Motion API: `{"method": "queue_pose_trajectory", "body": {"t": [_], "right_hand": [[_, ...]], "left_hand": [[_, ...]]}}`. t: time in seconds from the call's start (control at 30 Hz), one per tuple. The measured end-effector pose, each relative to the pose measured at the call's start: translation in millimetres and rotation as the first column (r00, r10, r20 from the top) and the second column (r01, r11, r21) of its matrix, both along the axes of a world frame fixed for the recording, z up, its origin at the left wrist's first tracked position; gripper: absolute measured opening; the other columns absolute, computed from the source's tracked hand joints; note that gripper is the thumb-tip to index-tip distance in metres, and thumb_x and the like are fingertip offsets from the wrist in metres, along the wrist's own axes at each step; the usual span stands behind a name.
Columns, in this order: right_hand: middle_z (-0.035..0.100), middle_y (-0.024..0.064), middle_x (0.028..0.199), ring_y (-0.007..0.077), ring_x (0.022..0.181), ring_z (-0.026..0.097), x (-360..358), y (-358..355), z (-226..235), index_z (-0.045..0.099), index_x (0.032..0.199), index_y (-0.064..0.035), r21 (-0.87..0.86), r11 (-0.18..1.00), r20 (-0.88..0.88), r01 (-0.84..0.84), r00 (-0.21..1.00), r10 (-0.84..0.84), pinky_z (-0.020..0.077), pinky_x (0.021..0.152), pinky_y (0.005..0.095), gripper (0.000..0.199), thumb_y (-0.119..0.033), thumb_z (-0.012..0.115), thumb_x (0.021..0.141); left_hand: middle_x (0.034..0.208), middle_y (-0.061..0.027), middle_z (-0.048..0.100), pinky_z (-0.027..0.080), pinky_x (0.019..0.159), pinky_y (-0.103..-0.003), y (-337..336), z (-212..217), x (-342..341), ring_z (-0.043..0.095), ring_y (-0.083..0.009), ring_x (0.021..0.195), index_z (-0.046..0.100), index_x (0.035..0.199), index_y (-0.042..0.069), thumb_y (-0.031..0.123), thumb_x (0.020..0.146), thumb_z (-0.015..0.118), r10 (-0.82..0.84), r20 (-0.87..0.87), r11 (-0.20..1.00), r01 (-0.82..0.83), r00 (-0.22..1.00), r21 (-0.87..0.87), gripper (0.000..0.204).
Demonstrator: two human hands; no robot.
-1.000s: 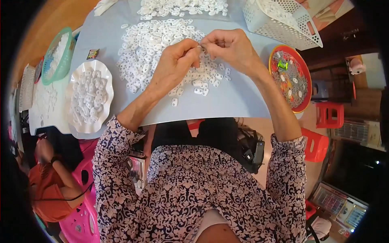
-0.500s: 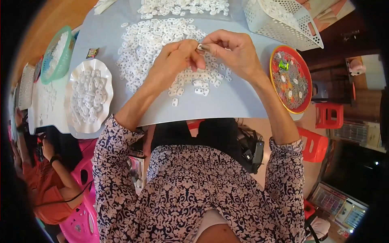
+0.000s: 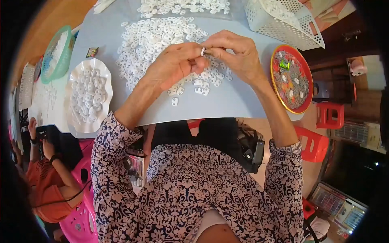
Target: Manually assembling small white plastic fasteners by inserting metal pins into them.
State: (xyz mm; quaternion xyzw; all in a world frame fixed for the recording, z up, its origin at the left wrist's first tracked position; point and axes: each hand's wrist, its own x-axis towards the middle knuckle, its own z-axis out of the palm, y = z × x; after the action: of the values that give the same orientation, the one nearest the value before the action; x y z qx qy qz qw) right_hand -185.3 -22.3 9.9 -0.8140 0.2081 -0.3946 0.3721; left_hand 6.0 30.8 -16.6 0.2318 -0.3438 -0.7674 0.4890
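Note:
Both my hands meet over a loose heap of small white two-holed plastic pieces on the table. My left hand pinches one small white plastic piece at its fingertips, and the piece stands edge-on. From the other side, the thumb and forefinger of my right hand close at the same piece. Whether a second, smaller part sits between the right fingertips cannot be made out. Several similar pieces lie just below the hands, one apart from the others near the table edge.
A white wavy-rimmed dish of white pieces stands left, by a small wrapper. At right is a red tray of small grey parts; behind it, a perforated white basket. A green basket and another person are far left.
The white piece has turned to stand edge-on between my fingertips. Both hands have shifted slightly right and down. At far left, the other person's hand has come up beside the table.

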Motion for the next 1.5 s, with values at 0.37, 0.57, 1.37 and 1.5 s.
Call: {"method": "queue_pose_trajectory", "body": {"t": [0.37,0.57,1.37,1.5], "right_hand": [[0.063,0.0032,0.072,0.0047,0.065,0.054,4,15,-5,0.067,0.087,0.0016,0.375,0.914,0.007,0.151,0.986,-0.166,0.0440,0.056,0.0207,0.009,-0.005,0.064,0.082],[0.059,0.0028,0.060,0.0062,0.057,0.052,4,14,13,0.064,0.078,0.0025,0.282,0.926,-0.224,0.250,0.956,-0.190,0.0416,0.051,0.0237,0.013,-0.010,0.062,0.079],[0.063,0.0136,0.077,0.0318,0.067,0.060,-76,-16,8,0.064,0.084,-0.0010,-0.290,0.948,-0.636,0.133,0.714,-0.295,0.0480,0.062,0.0378,0.009,-0.007,0.062,0.077],[0.061,0.0164,0.074,0.0344,0.067,0.059,-69,-6,1,0.062,0.081,0.0005,-0.353,0.934,-0.673,0.056,0.678,-0.295,0.0477,0.062,0.0413,0.009,-0.007,0.061,0.077]], "left_hand": [[0.078,-0.0097,0.063,0.046,0.069,-0.026,4,6,-9,0.057,-0.0146,0.074,0.061,0.096,-0.004,0.009,0.091,0.052,0.182,0.143,0.983,-0.179,0.973,-0.033,0.016],[0.078,-0.0056,0.064,0.045,0.066,-0.023,10,11,-11,0.055,-0.0091,0.070,0.061,0.097,-0.002,0.009,0.089,0.050,0.275,0.563,0.954,-0.145,0.780,-0.264,0.018],[0.067,-0.0009,0.056,0.041,0.068,-0.024,16,12,-17,0.050,-0.0080,0.067,0.059,0.077,0.001,0.013,0.089,0.049,0.287,0.565,0.950,-0.152,0.774,-0.274,0.019],[0.068,-0.0006,0.057,0.042,0.067,-0.023,16,11,-16,0.051,-0.0079,0.068,0.060,0.079,0.001,0.013,0.089,0.050,0.270,0.570,0.956,-0.147,0.776,-0.253,0.018]]}}
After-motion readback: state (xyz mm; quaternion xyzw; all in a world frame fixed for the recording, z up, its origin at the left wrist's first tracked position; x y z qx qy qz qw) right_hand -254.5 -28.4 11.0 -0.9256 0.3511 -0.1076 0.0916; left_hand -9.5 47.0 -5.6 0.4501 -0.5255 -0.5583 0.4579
